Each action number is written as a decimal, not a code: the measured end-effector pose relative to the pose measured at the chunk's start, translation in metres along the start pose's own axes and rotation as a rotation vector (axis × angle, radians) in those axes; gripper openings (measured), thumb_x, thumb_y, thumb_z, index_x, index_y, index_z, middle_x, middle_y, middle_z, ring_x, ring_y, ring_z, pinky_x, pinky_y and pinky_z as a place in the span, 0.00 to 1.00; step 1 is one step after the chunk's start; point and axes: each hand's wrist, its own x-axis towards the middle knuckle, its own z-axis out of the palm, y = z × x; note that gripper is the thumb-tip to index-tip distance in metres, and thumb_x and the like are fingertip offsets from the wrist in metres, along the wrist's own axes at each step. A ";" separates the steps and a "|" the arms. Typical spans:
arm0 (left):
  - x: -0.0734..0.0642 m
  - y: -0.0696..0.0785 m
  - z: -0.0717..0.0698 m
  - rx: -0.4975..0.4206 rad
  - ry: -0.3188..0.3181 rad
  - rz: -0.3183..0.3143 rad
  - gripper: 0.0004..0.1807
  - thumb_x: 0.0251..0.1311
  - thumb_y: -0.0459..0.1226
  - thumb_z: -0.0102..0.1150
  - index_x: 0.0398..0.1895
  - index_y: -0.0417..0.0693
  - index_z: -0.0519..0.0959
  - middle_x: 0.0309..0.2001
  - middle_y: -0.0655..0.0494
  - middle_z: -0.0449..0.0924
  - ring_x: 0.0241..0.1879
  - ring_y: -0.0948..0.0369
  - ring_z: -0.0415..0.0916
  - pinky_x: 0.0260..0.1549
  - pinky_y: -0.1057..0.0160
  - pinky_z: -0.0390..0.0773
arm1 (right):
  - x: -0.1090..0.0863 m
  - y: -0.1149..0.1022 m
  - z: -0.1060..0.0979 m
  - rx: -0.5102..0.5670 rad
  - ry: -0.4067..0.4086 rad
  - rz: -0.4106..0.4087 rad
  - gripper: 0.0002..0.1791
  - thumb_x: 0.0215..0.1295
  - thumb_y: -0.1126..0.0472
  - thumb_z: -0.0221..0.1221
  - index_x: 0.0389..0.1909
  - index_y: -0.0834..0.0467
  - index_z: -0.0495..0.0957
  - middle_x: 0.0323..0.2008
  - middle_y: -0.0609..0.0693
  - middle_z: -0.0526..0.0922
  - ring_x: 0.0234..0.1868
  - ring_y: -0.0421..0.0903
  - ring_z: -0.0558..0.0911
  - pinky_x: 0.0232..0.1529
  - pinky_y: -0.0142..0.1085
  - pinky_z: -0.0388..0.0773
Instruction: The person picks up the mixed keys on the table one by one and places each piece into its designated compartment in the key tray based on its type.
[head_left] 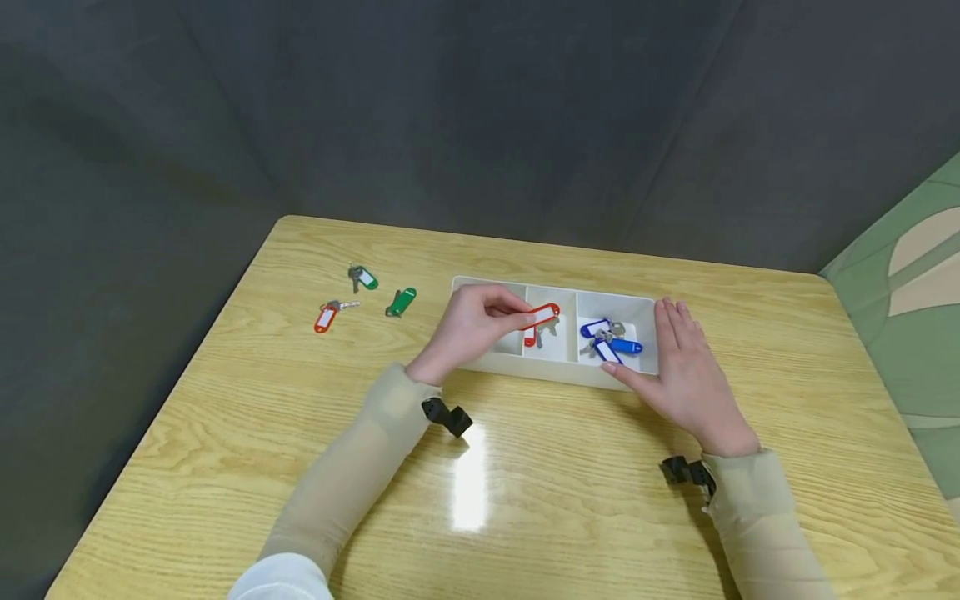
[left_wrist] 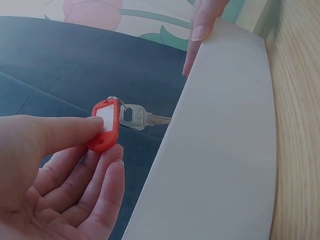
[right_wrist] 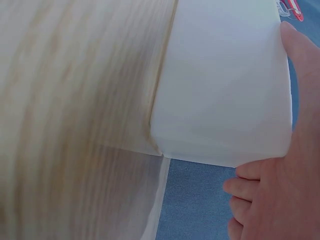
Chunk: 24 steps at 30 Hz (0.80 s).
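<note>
My left hand (head_left: 474, 327) pinches a red key tag (head_left: 546, 314) between thumb and fingers, over the middle compartment of a white divided tray (head_left: 555, 369). From its ring hangs a silver key (left_wrist: 134, 117), its tip at the tray's rim in the left wrist view. Another red key tag (head_left: 530, 337) lies below in that compartment. Several blue key tags (head_left: 627, 346) with keys lie in the right compartment. My right hand (head_left: 693, 383) rests against the tray's right end, fingers straight along the end wall and thumb on the front rim.
Left of the tray, on the wooden table (head_left: 555, 500), lie a red key tag (head_left: 325, 319) with its key and two green key tags, one farther back (head_left: 367, 278) and one nearer the tray (head_left: 405, 300). A dark partition (head_left: 480, 125) stands behind the table.
</note>
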 end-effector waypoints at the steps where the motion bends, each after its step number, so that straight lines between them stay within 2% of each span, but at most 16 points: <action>1: 0.001 0.000 0.001 0.000 -0.002 0.005 0.06 0.61 0.33 0.72 0.40 0.44 0.89 0.36 0.58 0.86 0.35 0.56 0.84 0.36 0.61 0.83 | 0.000 0.000 0.000 0.000 0.001 0.000 0.64 0.63 0.29 0.60 0.79 0.70 0.42 0.79 0.68 0.43 0.79 0.63 0.41 0.76 0.52 0.35; 5: 0.004 0.002 0.004 -0.001 -0.016 0.020 0.05 0.61 0.32 0.72 0.40 0.43 0.89 0.36 0.59 0.86 0.34 0.58 0.84 0.37 0.61 0.83 | 0.000 0.000 -0.002 -0.001 -0.001 0.003 0.64 0.63 0.29 0.59 0.79 0.70 0.41 0.79 0.68 0.43 0.79 0.62 0.41 0.76 0.52 0.35; 13: 0.009 0.004 0.010 0.014 -0.037 -0.019 0.05 0.61 0.34 0.72 0.40 0.46 0.89 0.35 0.59 0.87 0.37 0.48 0.85 0.35 0.62 0.82 | 0.000 0.001 0.000 0.001 -0.002 -0.002 0.64 0.63 0.29 0.60 0.79 0.70 0.42 0.78 0.69 0.45 0.79 0.62 0.41 0.76 0.53 0.36; 19: 0.014 0.004 0.012 0.044 -0.040 -0.031 0.05 0.62 0.35 0.72 0.40 0.46 0.89 0.35 0.60 0.86 0.35 0.53 0.85 0.36 0.63 0.82 | -0.001 0.001 0.000 0.003 -0.004 0.002 0.64 0.63 0.29 0.60 0.79 0.70 0.42 0.78 0.69 0.45 0.79 0.62 0.41 0.76 0.53 0.36; 22: 0.015 0.003 0.011 0.040 -0.052 -0.049 0.10 0.63 0.36 0.71 0.46 0.44 0.88 0.39 0.57 0.87 0.38 0.57 0.85 0.38 0.63 0.82 | -0.001 0.000 -0.001 0.000 -0.004 0.006 0.64 0.63 0.29 0.60 0.79 0.70 0.42 0.78 0.69 0.45 0.79 0.62 0.42 0.76 0.53 0.37; 24: 0.016 0.002 0.011 0.033 -0.074 -0.064 0.16 0.64 0.37 0.70 0.54 0.43 0.85 0.47 0.54 0.87 0.41 0.59 0.84 0.41 0.64 0.82 | -0.001 0.000 -0.001 -0.001 -0.004 0.009 0.63 0.63 0.29 0.60 0.79 0.70 0.42 0.78 0.69 0.45 0.79 0.62 0.42 0.76 0.54 0.37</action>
